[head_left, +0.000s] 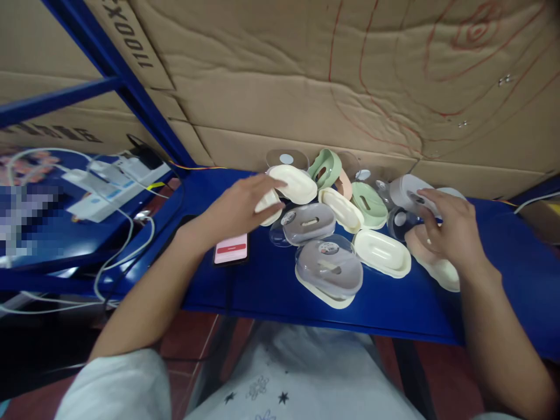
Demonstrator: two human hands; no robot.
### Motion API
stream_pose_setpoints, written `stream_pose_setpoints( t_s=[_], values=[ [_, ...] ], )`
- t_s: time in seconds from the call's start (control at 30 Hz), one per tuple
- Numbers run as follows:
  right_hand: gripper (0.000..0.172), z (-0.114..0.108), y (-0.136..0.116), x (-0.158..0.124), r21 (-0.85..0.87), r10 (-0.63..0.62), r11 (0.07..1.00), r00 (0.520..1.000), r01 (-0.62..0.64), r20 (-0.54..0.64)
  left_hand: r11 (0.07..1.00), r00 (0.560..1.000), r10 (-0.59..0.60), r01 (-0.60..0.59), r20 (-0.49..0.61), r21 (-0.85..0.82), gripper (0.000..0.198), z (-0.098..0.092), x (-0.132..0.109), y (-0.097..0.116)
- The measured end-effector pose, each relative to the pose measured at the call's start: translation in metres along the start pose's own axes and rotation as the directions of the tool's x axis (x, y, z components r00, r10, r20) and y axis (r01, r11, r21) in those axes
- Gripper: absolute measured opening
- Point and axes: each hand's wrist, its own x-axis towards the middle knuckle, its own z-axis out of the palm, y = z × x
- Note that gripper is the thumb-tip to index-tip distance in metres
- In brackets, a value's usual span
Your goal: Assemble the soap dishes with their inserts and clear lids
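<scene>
My left hand (240, 209) is over the left end of a group of soap-dish parts. Its fingers and thumb are apart, touching or just above a cream oval tray (295, 184) and a smaller-looking cream tray (268, 211) partly hidden by the hand. On the right, my right hand (457, 230) has spread fingers, with the tips at a grey oval piece (406, 193). Beneath that hand are a pinkish piece (417, 240) and a cream tray (447, 276). Whether its fingertips press on the grey piece is unclear.
Between the hands lie grey dishes with clear lids (330, 271), green slotted inserts (368, 204) and a cream tray (382, 252). A lit phone (231, 249) rests near my left forearm. White power strips (118, 188) and cables sit left; a cardboard wall (280, 99) stands behind the blue table (262, 291).
</scene>
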Motion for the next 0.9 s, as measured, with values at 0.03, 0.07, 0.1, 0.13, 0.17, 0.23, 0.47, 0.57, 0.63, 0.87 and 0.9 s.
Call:
stream_pose_setpoints(
  t_s=[0.03,0.07,0.1,0.13,0.17,0.23,0.47,0.57,0.63,0.87,0.9],
  values=[
    [0.039,0.001,-0.002,-0.001,-0.007,0.002,1.000,1.000,-0.001,0.007,0.998,0.994,0.061,-0.063,0.088,0.023,0.038,-0.004,-0.006,0.019],
    [0.039,0.002,-0.002,-0.003,-0.002,0.001,1.000,0.999,-0.001,0.032,0.992,0.978,0.117,-0.125,0.174,0.034,0.033,-0.005,-0.014,0.038],
    [0.040,0.003,-0.002,-0.005,0.014,0.001,1.000,0.998,-0.002,0.067,0.982,0.953,0.182,-0.191,0.242,0.015,0.029,-0.004,-0.023,0.057],
    [0.040,0.004,-0.001,-0.007,0.038,0.006,0.999,0.995,-0.010,0.103,0.968,0.925,0.245,-0.251,0.292,-0.016,0.027,-0.001,-0.033,0.075],
    [0.041,0.006,0.002,-0.009,0.065,0.016,0.998,0.990,-0.025,0.137,0.950,0.894,0.306,-0.307,0.327,-0.048,0.025,0.005,-0.043,0.091],
    [0.042,0.010,0.007,-0.010,0.115,0.045,0.991,0.983,-0.066,0.179,0.931,0.855,0.358,-0.356,0.376,-0.078,0.020,0.021,-0.064,0.115],
    [0.035,-0.005,-0.012,-0.003,0.122,-0.059,0.991,0.996,0.050,0.069,0.970,0.951,0.241,-0.245,0.192,-0.001,0.044,0.070,-0.097,0.133],
    [0.034,-0.020,-0.059,-0.010,0.235,-0.272,0.940,0.959,0.248,0.079,0.979,0.958,0.198,-0.202,0.209,-0.006,0.046,0.077,-0.098,0.134],
    [0.047,-0.024,-0.095,-0.020,0.353,-0.445,0.863,0.876,0.362,0.188,0.983,0.962,0.180,-0.180,0.204,-0.023,0.044,0.080,-0.098,0.136],
    [0.059,-0.018,-0.143,-0.058,0.433,-0.444,0.852,0.845,0.295,0.297,0.985,0.979,0.141,-0.124,0.149,-0.118,0.014,0.085,-0.106,0.142],
    [0.059,-0.018,-0.141,-0.062,0.412,-0.396,0.873,0.872,0.260,0.289,0.983,0.978,0.151,-0.134,0.146,-0.122,0.014,0.085,-0.108,0.142]
  ],
)
